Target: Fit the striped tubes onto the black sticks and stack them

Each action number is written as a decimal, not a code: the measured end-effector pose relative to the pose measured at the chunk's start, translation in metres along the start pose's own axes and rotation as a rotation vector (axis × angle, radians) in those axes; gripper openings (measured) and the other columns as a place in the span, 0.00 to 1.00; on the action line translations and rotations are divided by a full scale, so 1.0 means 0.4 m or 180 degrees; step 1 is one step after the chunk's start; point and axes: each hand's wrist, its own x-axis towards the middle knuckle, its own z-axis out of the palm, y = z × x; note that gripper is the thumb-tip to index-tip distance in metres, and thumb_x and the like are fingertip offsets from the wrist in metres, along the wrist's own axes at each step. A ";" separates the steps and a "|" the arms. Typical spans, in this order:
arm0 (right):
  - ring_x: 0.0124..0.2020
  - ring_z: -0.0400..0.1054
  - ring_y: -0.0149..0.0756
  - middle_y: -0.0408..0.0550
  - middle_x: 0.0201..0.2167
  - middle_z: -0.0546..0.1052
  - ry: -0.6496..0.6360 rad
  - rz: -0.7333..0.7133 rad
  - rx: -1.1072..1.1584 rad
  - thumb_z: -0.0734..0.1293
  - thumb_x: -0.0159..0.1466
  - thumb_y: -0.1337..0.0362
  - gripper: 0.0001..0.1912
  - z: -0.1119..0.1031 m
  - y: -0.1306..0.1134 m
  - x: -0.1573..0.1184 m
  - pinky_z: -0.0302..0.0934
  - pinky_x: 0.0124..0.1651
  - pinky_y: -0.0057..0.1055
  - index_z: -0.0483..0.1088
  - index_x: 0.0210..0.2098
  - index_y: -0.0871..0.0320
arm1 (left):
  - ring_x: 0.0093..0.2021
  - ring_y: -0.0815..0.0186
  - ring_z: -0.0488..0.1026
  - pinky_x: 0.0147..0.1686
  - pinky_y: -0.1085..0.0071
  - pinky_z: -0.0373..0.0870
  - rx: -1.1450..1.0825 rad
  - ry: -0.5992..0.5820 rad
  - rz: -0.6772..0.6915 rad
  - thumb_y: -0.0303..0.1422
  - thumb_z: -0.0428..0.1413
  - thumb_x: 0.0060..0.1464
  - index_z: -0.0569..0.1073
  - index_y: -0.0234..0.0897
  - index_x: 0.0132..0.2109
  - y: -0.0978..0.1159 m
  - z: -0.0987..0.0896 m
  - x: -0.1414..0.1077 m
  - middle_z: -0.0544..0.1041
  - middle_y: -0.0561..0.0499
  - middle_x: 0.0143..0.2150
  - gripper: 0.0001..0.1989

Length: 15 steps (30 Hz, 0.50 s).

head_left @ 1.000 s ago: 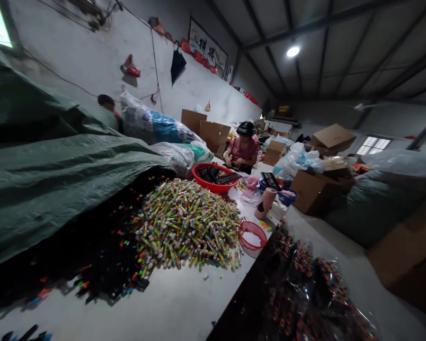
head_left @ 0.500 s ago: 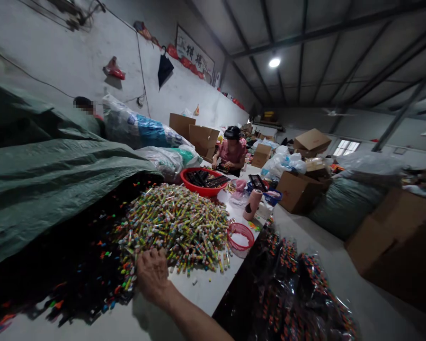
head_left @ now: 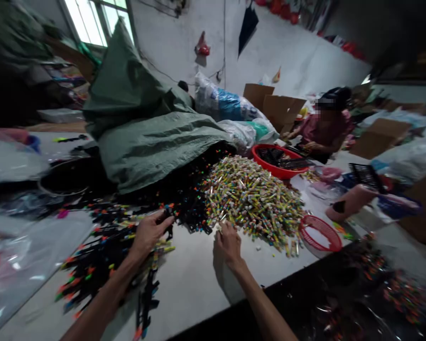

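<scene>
My left hand (head_left: pixel 149 233) is at the edge of the heap of black plastic pieces (head_left: pixel 190 201), which have orange, green and blue tips. Its thumb and fingers close on one black piece (head_left: pixel 169 231). My right hand (head_left: pixel 229 242) touches the near left side of a big pile of small colourful tubes (head_left: pixel 259 199) with white ends. Its fingers are pinched together, and what they hold is too small to make out. More black pieces (head_left: pixel 106 251), with tubes among them, lie in a spread-out bunch beside and below my left forearm.
A green tarp sack (head_left: pixel 156 147) spills the black pieces onto the white table (head_left: pixel 195 279). Beyond the tubes stand a red basin (head_left: pixel 282 171) and a red basket (head_left: pixel 335 241). Plastic bags (head_left: pixel 28 265) lie at left. Another person (head_left: pixel 326 128) works across the table.
The view has swung left, bringing my left hand and the spread black pieces into sight. My right hand stays at the near left side of the tube pile.
</scene>
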 end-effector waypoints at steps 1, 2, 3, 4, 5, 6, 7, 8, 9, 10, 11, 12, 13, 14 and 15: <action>0.44 0.65 0.41 0.56 0.42 0.71 0.0001 0.0016 0.0296 0.56 0.60 0.69 0.17 -0.013 -0.013 -0.005 0.58 0.47 0.37 0.68 0.47 0.62 | 0.30 0.64 0.67 0.29 0.74 0.58 -0.0467 -0.0184 -0.0199 0.45 0.57 0.42 0.72 0.35 0.28 0.004 0.009 -0.019 0.71 0.53 0.25 0.16; 0.41 0.65 0.40 0.54 0.39 0.71 -0.0045 0.0067 0.0686 0.57 0.60 0.67 0.16 -0.026 -0.026 -0.012 0.60 0.45 0.36 0.68 0.46 0.61 | 0.29 0.65 0.67 0.28 0.74 0.59 -0.0975 -0.0398 -0.0402 0.46 0.58 0.40 0.73 0.34 0.29 0.007 0.019 -0.040 0.72 0.52 0.25 0.17; 0.37 0.66 0.38 0.52 0.36 0.72 -0.0175 0.0158 0.1155 0.57 0.61 0.64 0.16 -0.037 -0.040 -0.022 0.61 0.40 0.34 0.68 0.45 0.61 | 0.27 0.66 0.68 0.27 0.74 0.59 -0.1376 -0.0594 -0.0580 0.46 0.59 0.39 0.73 0.33 0.29 0.008 0.031 -0.061 0.72 0.52 0.25 0.18; 0.32 0.66 0.35 0.49 0.31 0.71 -0.0377 0.0286 0.1672 0.58 0.61 0.62 0.16 -0.047 -0.054 -0.033 0.62 0.35 0.32 0.68 0.45 0.61 | 0.25 0.67 0.68 0.25 0.74 0.60 -0.1608 -0.0736 -0.0718 0.47 0.60 0.39 0.72 0.33 0.30 0.008 0.042 -0.082 0.73 0.51 0.25 0.19; 0.28 0.64 0.33 0.45 0.27 0.69 -0.0593 0.0444 0.2186 0.59 0.60 0.59 0.16 -0.055 -0.067 -0.044 0.61 0.29 0.29 0.67 0.44 0.60 | 0.24 0.68 0.68 0.25 0.74 0.60 -0.1837 -0.0848 -0.0850 0.46 0.60 0.39 0.72 0.32 0.30 0.007 0.055 -0.102 0.73 0.50 0.26 0.19; 0.24 0.63 0.31 0.42 0.25 0.67 -0.0759 0.0610 0.2653 0.61 0.60 0.57 0.16 -0.059 -0.080 -0.056 0.59 0.24 0.26 0.66 0.43 0.60 | 0.23 0.68 0.68 0.24 0.74 0.61 -0.2026 -0.0907 -0.0970 0.46 0.61 0.39 0.72 0.32 0.31 0.005 0.067 -0.120 0.74 0.50 0.26 0.20; 0.21 0.62 0.29 0.40 0.23 0.65 -0.0825 0.0789 0.3042 0.62 0.58 0.56 0.16 -0.062 -0.092 -0.067 0.58 0.21 0.25 0.65 0.41 0.60 | 0.23 0.68 0.69 0.24 0.74 0.63 -0.2182 -0.0892 -0.1079 0.45 0.61 0.39 0.71 0.32 0.32 0.003 0.080 -0.135 0.74 0.49 0.26 0.20; 0.19 0.62 0.28 0.38 0.22 0.64 -0.0799 0.0965 0.3348 0.65 0.56 0.55 0.17 -0.062 -0.103 -0.077 0.58 0.20 0.25 0.63 0.40 0.59 | 0.23 0.67 0.70 0.24 0.73 0.64 -0.2414 -0.0815 -0.1214 0.44 0.62 0.38 0.71 0.32 0.33 0.001 0.093 -0.147 0.74 0.49 0.27 0.20; 0.18 0.63 0.27 0.37 0.22 0.65 -0.0710 0.1116 0.3580 0.67 0.54 0.55 0.18 -0.060 -0.112 -0.086 0.59 0.20 0.25 0.61 0.38 0.59 | 0.24 0.67 0.71 0.25 0.72 0.66 -0.2658 -0.0680 -0.1348 0.42 0.64 0.35 0.71 0.32 0.34 0.000 0.106 -0.157 0.75 0.49 0.27 0.21; 0.19 0.64 0.27 0.37 0.23 0.65 -0.0581 0.1236 0.3736 0.69 0.51 0.55 0.19 -0.058 -0.121 -0.094 0.59 0.20 0.25 0.59 0.36 0.59 | 0.24 0.67 0.71 0.25 0.72 0.67 -0.2870 -0.0493 -0.1458 0.40 0.66 0.33 0.70 0.33 0.34 -0.001 0.117 -0.166 0.74 0.50 0.27 0.21; 0.19 0.65 0.28 0.37 0.22 0.66 -0.0471 0.1328 0.3833 0.71 0.50 0.56 0.21 -0.055 -0.128 -0.103 0.60 0.20 0.24 0.58 0.34 0.58 | 0.23 0.68 0.71 0.25 0.73 0.67 -0.3015 -0.0278 -0.1528 0.39 0.67 0.30 0.70 0.33 0.33 -0.002 0.126 -0.173 0.74 0.52 0.26 0.22; 0.18 0.65 0.28 0.37 0.21 0.67 -0.0404 0.1408 0.3879 0.71 0.48 0.56 0.22 -0.051 -0.135 -0.112 0.59 0.20 0.23 0.57 0.32 0.58 | 0.22 0.70 0.70 0.24 0.75 0.66 -0.3083 -0.0078 -0.1547 0.39 0.67 0.29 0.69 0.34 0.32 -0.002 0.133 -0.180 0.73 0.54 0.25 0.22; 0.16 0.64 0.27 0.37 0.20 0.67 -0.0409 0.1480 0.3890 0.72 0.47 0.56 0.22 -0.046 -0.141 -0.124 0.57 0.18 0.22 0.57 0.31 0.58 | 0.22 0.72 0.69 0.24 0.76 0.66 -0.3125 0.0085 -0.1541 0.39 0.67 0.28 0.68 0.34 0.32 -0.001 0.137 -0.187 0.72 0.56 0.24 0.22; 0.14 0.62 0.26 0.36 0.18 0.67 -0.0506 0.1544 0.3869 0.73 0.46 0.55 0.23 -0.041 -0.147 -0.138 0.55 0.16 0.21 0.58 0.31 0.58 | 0.21 0.73 0.68 0.23 0.78 0.65 -0.3085 0.0224 -0.1517 0.39 0.66 0.29 0.68 0.35 0.32 0.002 0.139 -0.196 0.71 0.58 0.24 0.22; 0.12 0.60 0.25 0.36 0.16 0.66 -0.0672 0.1608 0.3832 0.73 0.45 0.54 0.23 -0.035 -0.152 -0.155 0.52 0.15 0.20 0.60 0.31 0.59 | 0.21 0.74 0.67 0.23 0.79 0.64 -0.2977 0.0331 -0.1488 0.40 0.66 0.30 0.69 0.34 0.32 0.009 0.141 -0.203 0.71 0.59 0.23 0.22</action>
